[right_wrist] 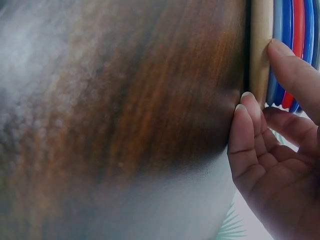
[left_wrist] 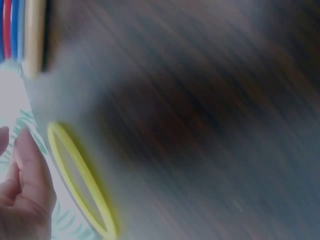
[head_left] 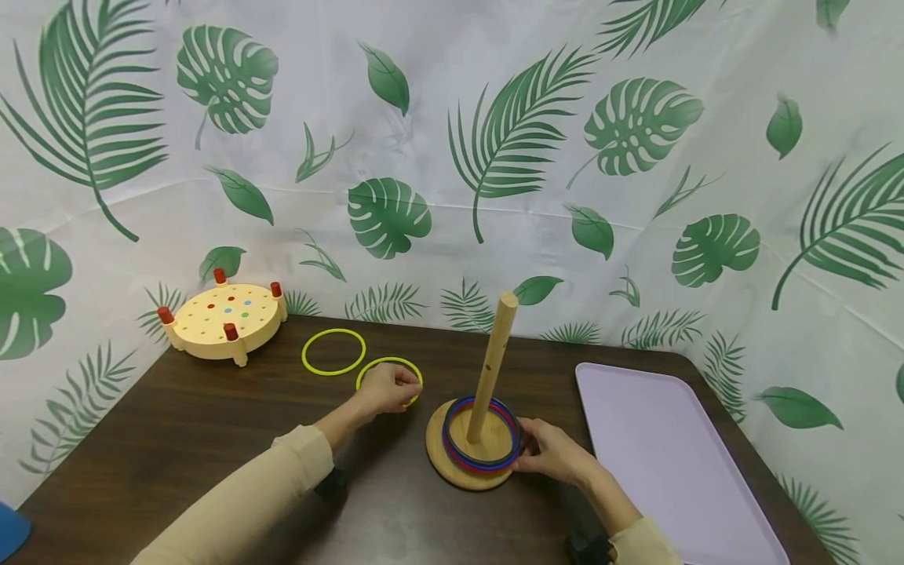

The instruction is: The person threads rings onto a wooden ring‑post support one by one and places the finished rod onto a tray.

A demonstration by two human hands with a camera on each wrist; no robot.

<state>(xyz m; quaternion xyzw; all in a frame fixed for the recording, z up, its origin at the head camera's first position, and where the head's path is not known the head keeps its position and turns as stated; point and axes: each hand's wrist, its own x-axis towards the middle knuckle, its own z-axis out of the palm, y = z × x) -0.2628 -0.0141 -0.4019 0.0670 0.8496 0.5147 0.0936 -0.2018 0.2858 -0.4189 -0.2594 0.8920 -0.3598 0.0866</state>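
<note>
We see a white backdrop [head_left: 318,86] printed with green leaves rising behind a dark wood-grain tabletop [head_left: 395,502]. A lilac tray [head_left: 664,463] runs along the right edge, a round pegged toy [head_left: 229,322] stands at the far left corner, and a wooden stand [head_left: 492,369] rises right of the middle, with stacked blue and red rings [head_left: 483,465] around its post. From the near edge, we watch two sleeved arms reach in. The right hand [head_left: 554,449] grips the stand's base, thumb against the rim and fingers curled at its edge. The left hand [head_left: 384,388] hovers over a yellow ring [head_left: 388,359], fingers loosely bent, thumb and forefinger slightly apart; another yellow ring [head_left: 334,373] lies nearer the far edge. The left hand covers part of its ring, we cannot count the stacked ones, and a blue object [head_left: 12,535] is cut off at the near left.
</note>
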